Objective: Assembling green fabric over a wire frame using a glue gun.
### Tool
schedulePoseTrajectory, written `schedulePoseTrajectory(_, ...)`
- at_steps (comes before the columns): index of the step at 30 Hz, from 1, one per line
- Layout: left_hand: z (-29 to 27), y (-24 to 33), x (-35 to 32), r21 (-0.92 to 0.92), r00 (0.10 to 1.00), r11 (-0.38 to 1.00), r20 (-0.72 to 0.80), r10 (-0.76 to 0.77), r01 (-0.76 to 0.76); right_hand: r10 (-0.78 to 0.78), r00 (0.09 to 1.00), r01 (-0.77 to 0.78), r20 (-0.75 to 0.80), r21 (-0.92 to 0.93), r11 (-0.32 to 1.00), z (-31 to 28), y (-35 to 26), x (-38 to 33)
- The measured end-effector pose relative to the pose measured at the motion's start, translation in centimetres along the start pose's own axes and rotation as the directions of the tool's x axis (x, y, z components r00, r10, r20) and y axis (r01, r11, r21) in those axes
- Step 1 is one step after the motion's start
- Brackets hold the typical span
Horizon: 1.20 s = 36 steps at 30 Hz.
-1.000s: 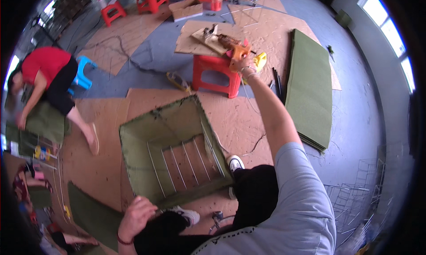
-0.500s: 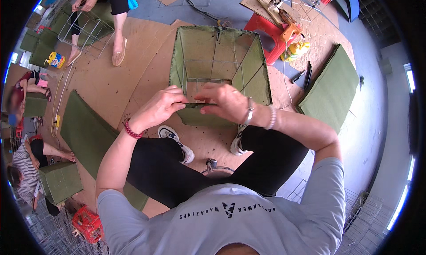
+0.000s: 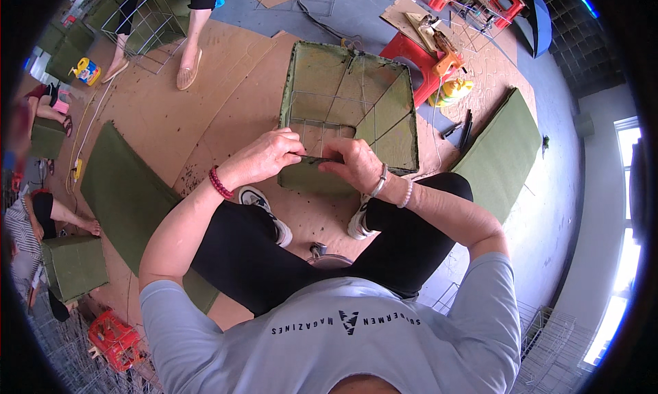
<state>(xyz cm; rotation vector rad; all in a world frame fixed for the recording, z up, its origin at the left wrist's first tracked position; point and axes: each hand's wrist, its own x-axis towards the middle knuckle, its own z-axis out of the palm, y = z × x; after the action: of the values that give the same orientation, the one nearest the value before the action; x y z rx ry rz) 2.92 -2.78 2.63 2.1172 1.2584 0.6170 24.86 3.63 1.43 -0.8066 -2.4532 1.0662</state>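
Observation:
Between my feet stands an open-topped box (image 3: 394, 116) of green fabric over a thin wire frame, its wire grid showing inside. Both hands are at its near rim, the fingers pressed together on the dark edge of the fabric. My left hand (image 3: 269, 154), with a red bead bracelet at the wrist, pinches the rim near its left end. Just right of it, my right hand (image 3: 356, 164) pinches the same edge with thumb and forefinger. The fingertips nearly meet. The near wall (image 3: 312, 181) of the box hangs below them.
Green fabric panels lie at left (image 3: 127, 195) and right (image 3: 504, 147). Beyond the box, a red stool (image 3: 421, 68) bears an orange tool (image 3: 447, 59), with a yellow package (image 3: 454, 90) beside it. Cardboard (image 3: 219, 72) covers the floor. Other people sit at left with wire frames (image 3: 154, 31) and green boxes.
The view has shifted a little, and the box now sits slightly turned. My right fingers have closed in on the rim, beside my left hand's pinch.

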Motion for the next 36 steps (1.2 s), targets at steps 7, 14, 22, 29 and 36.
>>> schedulePoseTrajectory(7,-0.1,-0.5,-0.9,0.006,0.999,1.000,0.036,-0.008,0.008,0.041,0.995,-0.041,0.088,-0.002,0.999,0.5,-0.7,-0.1)
schedulePoseTrajectory(14,0.3,-0.9,-2.1,0.034,0.994,0.999,0.111,-0.023,0.019,0.081,0.989,-0.087,0.123,0.044,0.995,1.9,-0.3,-0.4)
schedulePoseTrajectory(22,0.0,2.2,-1.8,0.348,0.996,0.937,0.079,-0.046,0.016,0.080,0.985,-0.089,0.150,0.054,0.995,2.4,0.2,-0.6)
schedulePoseTrajectory(29,0.4,1.5,-1.1,0.328,0.988,0.944,0.149,-0.028,-0.023,0.075,0.984,-0.087,0.161,0.066,0.994,2.5,0.3,-0.4)
schedulePoseTrajectory(36,-0.3,2.4,-0.7,0.200,0.986,0.980,0.156,-0.055,0.024,0.115,0.980,-0.126,0.165,0.061,0.990,1.9,-0.1,-0.1)
